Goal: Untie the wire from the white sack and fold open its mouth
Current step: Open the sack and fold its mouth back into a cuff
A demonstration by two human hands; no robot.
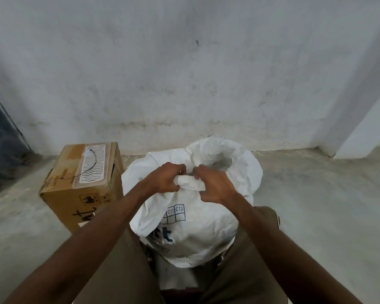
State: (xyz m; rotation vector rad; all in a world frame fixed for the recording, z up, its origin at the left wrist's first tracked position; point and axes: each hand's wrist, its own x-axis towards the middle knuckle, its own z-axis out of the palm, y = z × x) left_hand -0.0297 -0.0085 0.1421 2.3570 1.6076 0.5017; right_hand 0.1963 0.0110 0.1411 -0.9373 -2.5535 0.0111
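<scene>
At frame centre, our left hand (165, 178) and right hand (213, 187) both grip the white sack (191, 227) rim to roll its mouth outward; wire (90, 165) discarded on the box (79, 189), centre left.

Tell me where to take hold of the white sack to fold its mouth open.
Grip the rolled near rim of the white sack, where the left hand and right hand already pinch it. Come from above on the near side: the mouth gapes upward behind that fold.

A stained, whitewashed wall (184, 73) fills the view from nine to three o'clock. Bare grey concrete floor (316, 194) lies below. A cardboard box (75, 189) stands at nine o'clock.
</scene>
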